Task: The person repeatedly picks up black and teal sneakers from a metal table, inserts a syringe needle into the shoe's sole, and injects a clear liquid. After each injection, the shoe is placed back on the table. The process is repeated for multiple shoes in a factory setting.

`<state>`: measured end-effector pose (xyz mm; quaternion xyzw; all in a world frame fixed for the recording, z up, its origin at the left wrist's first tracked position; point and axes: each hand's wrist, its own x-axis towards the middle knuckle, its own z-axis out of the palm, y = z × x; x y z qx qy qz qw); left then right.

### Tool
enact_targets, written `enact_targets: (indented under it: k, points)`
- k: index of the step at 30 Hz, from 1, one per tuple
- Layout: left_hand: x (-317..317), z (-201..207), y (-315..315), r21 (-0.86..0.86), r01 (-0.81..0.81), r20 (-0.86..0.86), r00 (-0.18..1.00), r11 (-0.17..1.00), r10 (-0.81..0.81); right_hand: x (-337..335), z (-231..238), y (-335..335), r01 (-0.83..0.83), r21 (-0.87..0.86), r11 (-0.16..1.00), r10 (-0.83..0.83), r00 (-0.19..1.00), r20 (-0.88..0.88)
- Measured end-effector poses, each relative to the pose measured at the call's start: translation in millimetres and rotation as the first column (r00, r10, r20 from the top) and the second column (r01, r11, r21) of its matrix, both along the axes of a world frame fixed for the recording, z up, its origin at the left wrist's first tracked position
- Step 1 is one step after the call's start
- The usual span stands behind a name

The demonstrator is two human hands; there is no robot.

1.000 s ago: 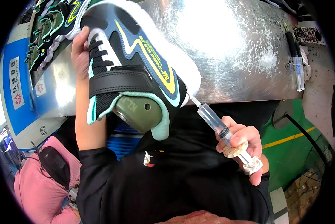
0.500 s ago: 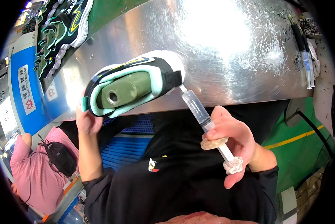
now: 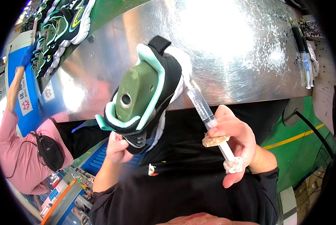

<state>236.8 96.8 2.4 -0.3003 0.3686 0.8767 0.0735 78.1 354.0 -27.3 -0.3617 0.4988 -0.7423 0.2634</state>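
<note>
The right hand (image 3: 238,144) gripped a syringe (image 3: 209,120), its tip touching the shoe (image 3: 147,101); the left hand (image 3: 117,147) clasped that shoe from below, above the desk (image 3: 228,48). Plunger mostly out: injecting seemingly barely begun. More shoes (image 3: 59,26) lay beyond.

The syringe (image 3: 205,112) tip disappears behind the white heel of the shoe (image 3: 145,97), so where it touches cannot be told; the left hand (image 3: 117,147) shows only in part beneath the shoe, its fingers hidden; a row of shoes (image 3: 59,26) at upper left is cut off by the frame's dark rim
</note>
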Motion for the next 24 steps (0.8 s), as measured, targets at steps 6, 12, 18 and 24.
enact_targets:
  k: [6,12,18,24]
  points:
    - [7,-13,17,0.187,-0.009,-0.049,0.999,0.982,0.018,-1,9,-2,-0.011,-0.002,1.000,0.011,1.000,-0.023]
    - [3,-11,26,0.240,-0.010,-0.001,1.000,0.971,0.010,-1,18,-5,-0.018,0.021,1.000,0.018,1.000,-0.024]
    - [1,-9,29,0.291,-0.020,0.031,0.999,0.957,0.012,0,28,-9,-0.046,0.052,0.998,0.048,0.998,-0.039]
    - [2,-11,28,0.351,0.010,0.082,0.996,0.936,-0.041,0,32,-14,-0.060,0.035,0.998,0.063,0.994,-0.085]
